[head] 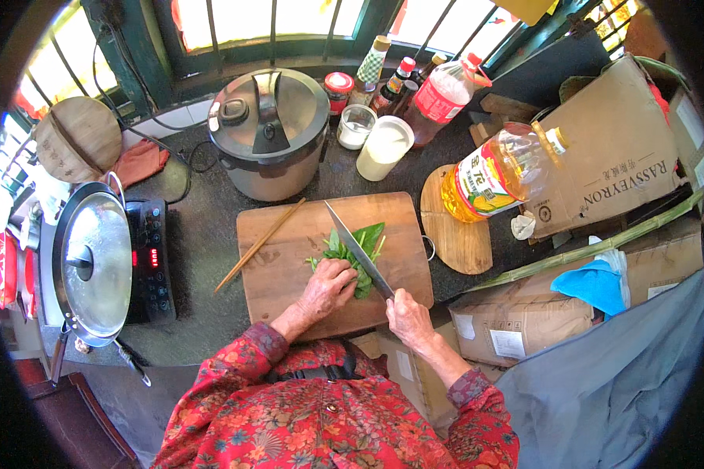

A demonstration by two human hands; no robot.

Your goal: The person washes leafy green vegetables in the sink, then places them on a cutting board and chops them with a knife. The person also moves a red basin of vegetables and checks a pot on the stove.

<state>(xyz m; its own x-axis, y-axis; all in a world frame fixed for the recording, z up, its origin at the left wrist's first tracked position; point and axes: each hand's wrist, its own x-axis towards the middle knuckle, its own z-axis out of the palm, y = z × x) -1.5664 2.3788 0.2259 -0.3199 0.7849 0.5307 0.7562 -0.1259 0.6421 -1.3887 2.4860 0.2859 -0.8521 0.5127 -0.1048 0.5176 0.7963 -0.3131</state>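
Observation:
My right hand (409, 316) is closed around the handle of a kitchen knife (364, 258), whose blade lies slantwise over a bunch of leafy greens (372, 237). Curled over the near left part of the greens, my left hand (328, 286) presses them on the wooden cutting board (293, 305). Cut stem ends show to the right of the blade. A pair of wooden chopsticks (260, 245) rests across the board's left edge. How far the blade has passed into the leaves cannot be seen.
An electric pressure cooker (270, 135) stands behind the board. Left is a lidded wok (94, 264) by an induction cooker (152, 258). Behind right are jars, bottles and an oil jug (487, 176) near a round wooden board (457, 246). Cardboard boxes (610, 152) fill the right.

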